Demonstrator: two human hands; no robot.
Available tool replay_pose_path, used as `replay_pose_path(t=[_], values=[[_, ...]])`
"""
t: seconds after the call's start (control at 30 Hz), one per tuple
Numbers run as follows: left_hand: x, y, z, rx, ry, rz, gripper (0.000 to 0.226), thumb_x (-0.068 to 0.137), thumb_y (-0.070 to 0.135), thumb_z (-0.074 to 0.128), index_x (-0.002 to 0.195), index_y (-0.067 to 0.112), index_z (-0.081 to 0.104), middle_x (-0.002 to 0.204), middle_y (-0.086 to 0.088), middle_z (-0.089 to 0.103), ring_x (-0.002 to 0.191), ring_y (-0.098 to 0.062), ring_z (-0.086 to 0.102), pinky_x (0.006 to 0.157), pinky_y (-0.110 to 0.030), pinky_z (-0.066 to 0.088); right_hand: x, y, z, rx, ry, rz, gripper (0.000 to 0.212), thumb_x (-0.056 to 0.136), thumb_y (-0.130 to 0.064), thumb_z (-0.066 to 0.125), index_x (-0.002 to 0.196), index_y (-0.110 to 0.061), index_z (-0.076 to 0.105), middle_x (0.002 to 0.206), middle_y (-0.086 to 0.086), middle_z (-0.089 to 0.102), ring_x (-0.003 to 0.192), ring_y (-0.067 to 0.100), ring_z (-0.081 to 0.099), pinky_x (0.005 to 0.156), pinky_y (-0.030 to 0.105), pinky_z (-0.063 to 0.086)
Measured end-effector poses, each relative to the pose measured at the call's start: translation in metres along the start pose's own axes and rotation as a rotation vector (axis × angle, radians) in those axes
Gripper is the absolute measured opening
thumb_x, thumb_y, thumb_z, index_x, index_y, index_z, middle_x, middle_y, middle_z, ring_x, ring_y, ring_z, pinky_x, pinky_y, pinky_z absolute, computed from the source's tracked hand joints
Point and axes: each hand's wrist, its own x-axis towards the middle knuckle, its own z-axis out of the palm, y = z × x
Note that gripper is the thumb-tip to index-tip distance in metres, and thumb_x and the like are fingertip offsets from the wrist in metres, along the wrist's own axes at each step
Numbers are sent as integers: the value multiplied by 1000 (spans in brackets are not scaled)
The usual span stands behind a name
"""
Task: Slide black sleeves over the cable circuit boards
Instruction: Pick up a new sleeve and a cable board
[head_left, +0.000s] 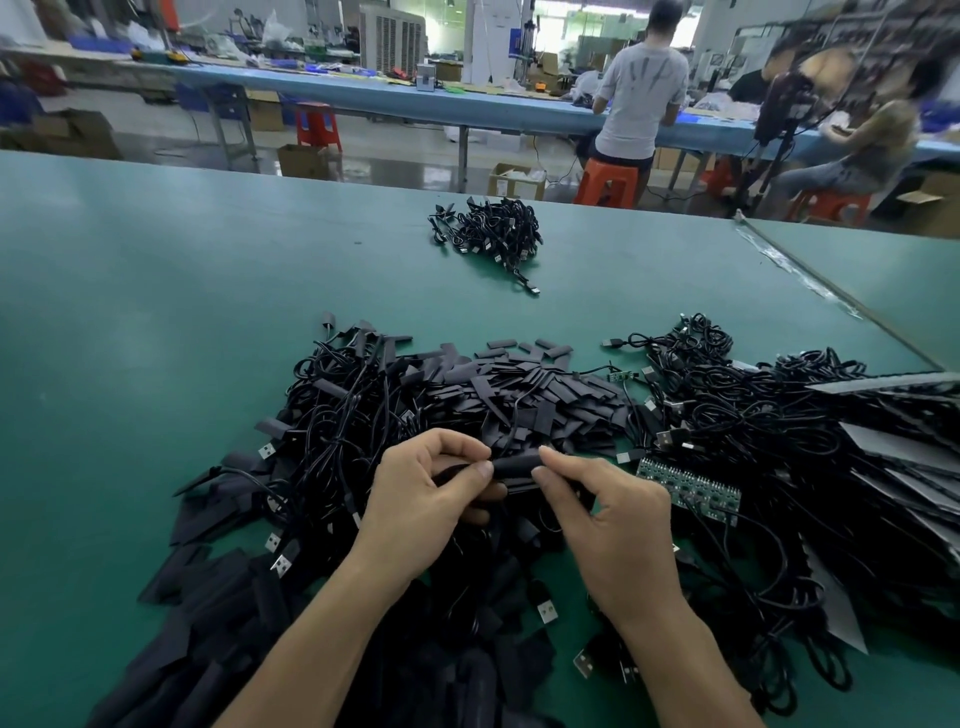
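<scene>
Head view.
- Black sleeve (514, 464): short dull tube, held level above the heap at centre. Fingers cover both ends, and it possibly has a board inside, which cannot be made out.
- Left hand (436, 499): pinches the sleeve's left end.
- Right hand (608, 525): pinches its right end.
- Loose sleeves (519, 395): flat black strips piled on the green table (156, 312).
- Cables (753, 410): tangled heap, cut off at the right edge.
- Green board panel (688, 486): just beside the right hand.

Bare left hand (431, 501) and right hand (615, 527), bare forearms (322, 642), short plain fingernails.
</scene>
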Motion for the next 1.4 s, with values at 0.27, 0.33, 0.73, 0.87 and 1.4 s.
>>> replay_pose_path(t=[0.27,0.33,0.73,0.87,1.4], values=[[27,41,-38,97,557,273,11,92,13,70,93,24,69,84,4,77,75,-15,75,62,-33,62,5,12,-30,-684,-25,429,34,93,-30,64,126,-24,64,132,0,61,125,21,52,101,44,39],[42,45,-55,347,666,284,7,92,20,70,96,26,70,90,4,77,77,-17,73,76,-38,61,4,15,-35,-764,-149,591,45,95,-41,55,138,-29,52,152,-3,39,142,20,31,115,46,23],[32,43,-49,801,679,500,15,91,8,63,94,21,70,96,-1,61,93,-28,55,84,-37,44,5,20,-37,-798,-242,786,43,95,-56,46,136,-44,41,145,7,23,130,33,27,107,49,28],[19,54,-22,731,456,634,17,85,2,70,87,19,73,84,12,58,65,-6,56,65,-17,48,2,20,-38,-827,-268,791,48,95,-57,44,141,-45,35,152,8,21,136,35,27,109,52,26],[1,-16,51,89,-101,76,21,92,19,71,99,38,68,101,6,66,86,-8,66,58,-26,57,8,19,-32,122,-97,321,18,87,-15,75,89,-33,71,88,-18,70,92,-5,63,78,5,44]])
